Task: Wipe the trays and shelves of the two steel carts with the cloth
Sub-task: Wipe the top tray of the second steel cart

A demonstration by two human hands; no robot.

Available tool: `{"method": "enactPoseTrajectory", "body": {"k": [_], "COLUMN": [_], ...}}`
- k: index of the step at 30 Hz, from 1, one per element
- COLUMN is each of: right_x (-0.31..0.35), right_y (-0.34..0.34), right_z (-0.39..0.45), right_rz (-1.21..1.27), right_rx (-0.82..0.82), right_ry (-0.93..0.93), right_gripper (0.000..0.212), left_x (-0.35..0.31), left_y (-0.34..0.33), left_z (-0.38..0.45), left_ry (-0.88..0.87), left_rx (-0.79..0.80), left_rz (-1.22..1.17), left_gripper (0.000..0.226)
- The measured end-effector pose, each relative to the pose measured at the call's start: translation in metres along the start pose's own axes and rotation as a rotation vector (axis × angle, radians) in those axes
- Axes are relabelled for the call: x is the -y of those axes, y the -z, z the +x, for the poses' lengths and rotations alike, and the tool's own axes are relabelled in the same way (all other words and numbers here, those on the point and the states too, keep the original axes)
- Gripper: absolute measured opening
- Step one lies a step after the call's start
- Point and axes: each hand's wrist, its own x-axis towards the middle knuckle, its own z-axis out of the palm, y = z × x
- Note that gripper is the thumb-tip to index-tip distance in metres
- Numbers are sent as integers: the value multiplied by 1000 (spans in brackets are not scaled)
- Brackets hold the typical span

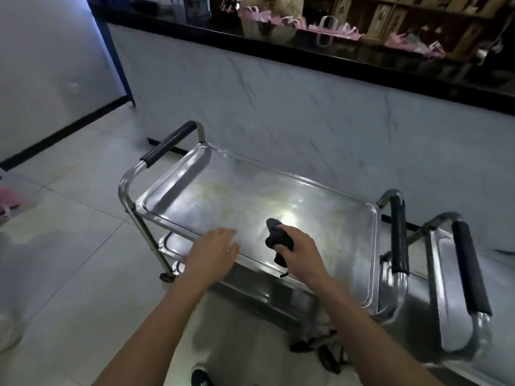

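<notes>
Marble-patterned counter front (278, 107) close behind both carts; black countertop (306, 48) carries pink-handled bags (331, 30). Glossy tiled floor (69, 260). Second cart (457, 277) just right of the first, padded black handles near each other. First cart's top tray (223, 196): rectangular polished steel, rounded corners, raised rim, smeared, nothing lying in it. Left hand (211, 253) flat at near rim, fingers straight. Right hand (298, 252) grips bunched dark cloth (277, 236) over the tray.
</notes>
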Motion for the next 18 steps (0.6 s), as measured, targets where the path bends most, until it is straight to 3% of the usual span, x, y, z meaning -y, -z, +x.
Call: {"method": "enactPoseTrajectory", "body": {"k": [10,18], "right_x": [-21,-71], "right_y": [-27,-25], "right_z": [74,170], "right_rz": [60,80], "right_rx": [-60,-100], "right_ry": [-223,-262], "right_gripper": [45,43], "left_x": [34,11], "left_y": [-10,-28], "left_z": [122,238], "left_ry": [-123,-208], "left_rx": [198,271], "left_rz": [32,143], "left_gripper": [48,47]}}
